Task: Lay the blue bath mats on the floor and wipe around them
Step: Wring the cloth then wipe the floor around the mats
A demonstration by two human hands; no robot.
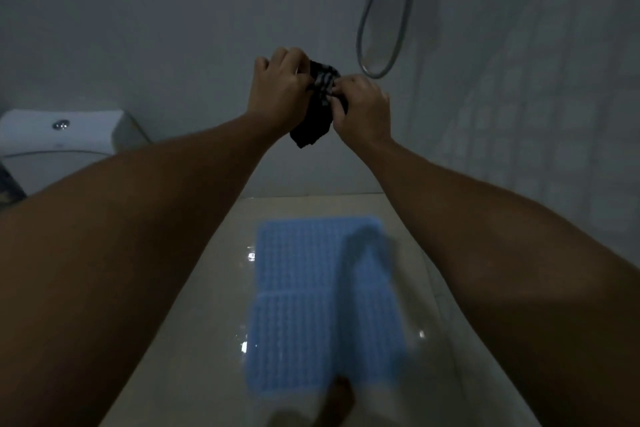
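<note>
Two blue bath mats lie flat end to end on the pale glossy floor: the far mat [304, 253] and the near mat [298, 340]. High above them, in front of the wall, both hands hold a dark cloth [313, 125] with grey stripes. My left hand [277, 87] grips its upper left part. My right hand [362, 107] pinches its right edge. The cloth's lower end hangs loose between my wrists. A dark blurred shadow falls across the right side of the mats.
A white toilet with its cistern [62, 132] stands at the left. A grey shower hose [381, 45] loops down the wall at the upper right. Tiled wall [536, 97] closes the right side. Wet glints show on the floor [214, 305] beside the mats.
</note>
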